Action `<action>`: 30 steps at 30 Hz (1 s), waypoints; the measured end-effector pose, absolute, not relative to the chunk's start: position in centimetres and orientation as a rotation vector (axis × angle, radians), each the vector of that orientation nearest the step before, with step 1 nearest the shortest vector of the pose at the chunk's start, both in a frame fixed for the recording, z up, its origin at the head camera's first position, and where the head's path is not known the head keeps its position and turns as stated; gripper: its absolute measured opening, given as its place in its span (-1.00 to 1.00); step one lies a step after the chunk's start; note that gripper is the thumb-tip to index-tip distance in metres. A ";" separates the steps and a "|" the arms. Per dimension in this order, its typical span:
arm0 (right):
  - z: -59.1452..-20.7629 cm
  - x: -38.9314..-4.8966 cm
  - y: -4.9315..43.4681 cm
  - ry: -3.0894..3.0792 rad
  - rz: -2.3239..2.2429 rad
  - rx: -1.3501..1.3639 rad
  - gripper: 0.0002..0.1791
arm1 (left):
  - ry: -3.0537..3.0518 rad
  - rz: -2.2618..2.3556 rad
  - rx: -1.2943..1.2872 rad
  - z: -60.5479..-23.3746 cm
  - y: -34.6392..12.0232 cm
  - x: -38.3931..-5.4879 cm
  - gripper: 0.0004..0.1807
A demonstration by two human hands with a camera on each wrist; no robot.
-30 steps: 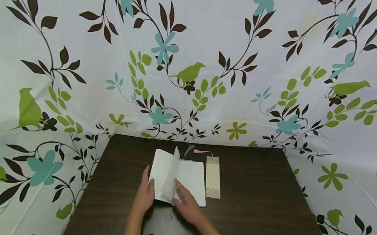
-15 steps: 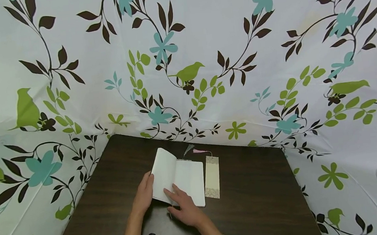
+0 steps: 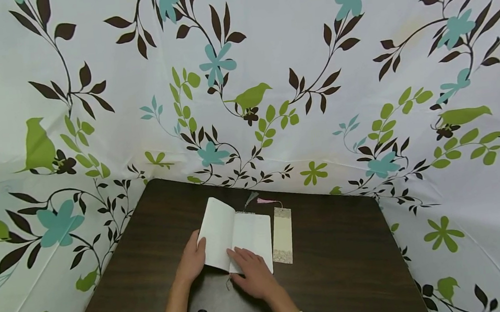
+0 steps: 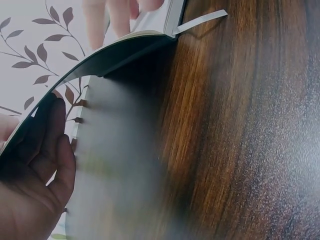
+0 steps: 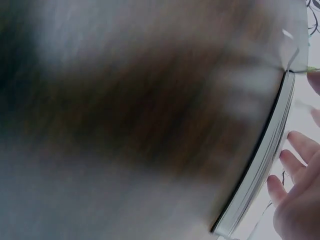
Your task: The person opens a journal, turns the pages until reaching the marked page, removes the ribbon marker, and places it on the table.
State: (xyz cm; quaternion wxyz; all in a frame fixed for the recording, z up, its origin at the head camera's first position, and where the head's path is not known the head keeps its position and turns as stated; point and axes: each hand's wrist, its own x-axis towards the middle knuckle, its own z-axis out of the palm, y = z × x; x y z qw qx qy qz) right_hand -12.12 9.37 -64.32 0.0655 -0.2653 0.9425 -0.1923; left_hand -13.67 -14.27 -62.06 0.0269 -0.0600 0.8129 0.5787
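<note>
A notebook (image 3: 217,232) lies spread on the table with blank-looking white pages, its left half lifted at a tilt. My left hand (image 3: 191,259) grips the left edge, thumb over the page and fingers behind the dark cover (image 4: 125,54), as the left wrist view shows. Across the lower part of the right-hand page rests my right hand (image 3: 254,275), its fingers extended towards the fold. In the right wrist view, that hand's fingers (image 5: 302,146) reach over the thick page block (image 5: 260,162). A thin ribbon (image 4: 202,21) sticks out from the bottom of the spine.
Just right of the notebook lies a cream bookmark (image 3: 282,235) with a pink tassel (image 3: 266,200). A grey-green tassel (image 3: 251,197) pokes out beyond the notebook's top edge. The dark wooden table (image 3: 340,248) meets a floral-print cloth (image 3: 266,39) at its back and sides.
A page that stood upright by the fold has come over to the left side. The right hand has moved right and spread onto the right-hand page; the left hand keeps its grip.
</note>
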 end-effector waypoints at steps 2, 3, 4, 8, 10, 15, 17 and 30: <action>-64.4 -12.2 9.9 2.860 -0.534 -0.790 -0.35 | 2.510 1.785 -0.174 -62.1 -14.3 -13.6 -0.50; -64.4 -12.3 10.1 2.870 -0.515 -0.789 -0.38 | 2.510 1.785 -0.171 -62.1 -14.4 -13.6 -0.50; -64.5 -12.4 10.4 2.881 -0.502 -0.788 -0.40 | 2.508 1.786 -0.167 -62.1 -14.4 -13.6 -0.50; -64.6 -12.7 11.4 2.935 -0.465 -0.770 -0.43 | 2.497 1.796 -0.152 -62.0 -14.4 -13.6 -0.50; -64.7 -13.0 11.8 2.945 -0.464 -0.727 -0.41 | 2.492 1.798 -0.155 -62.0 -14.4 -13.7 -0.50; -64.6 -13.6 12.8 2.925 -0.424 -0.627 -0.33 | 2.497 1.797 -0.171 -62.2 -14.4 -13.7 -0.49; -64.6 -13.9 13.1 2.916 -0.405 -0.632 -0.29 | 2.493 1.801 -0.181 -62.3 -14.4 -13.8 -0.50; -63.7 -15.2 14.7 2.758 -0.524 -0.709 -0.16 | 2.491 1.800 -0.167 -62.4 -14.6 -13.8 -0.51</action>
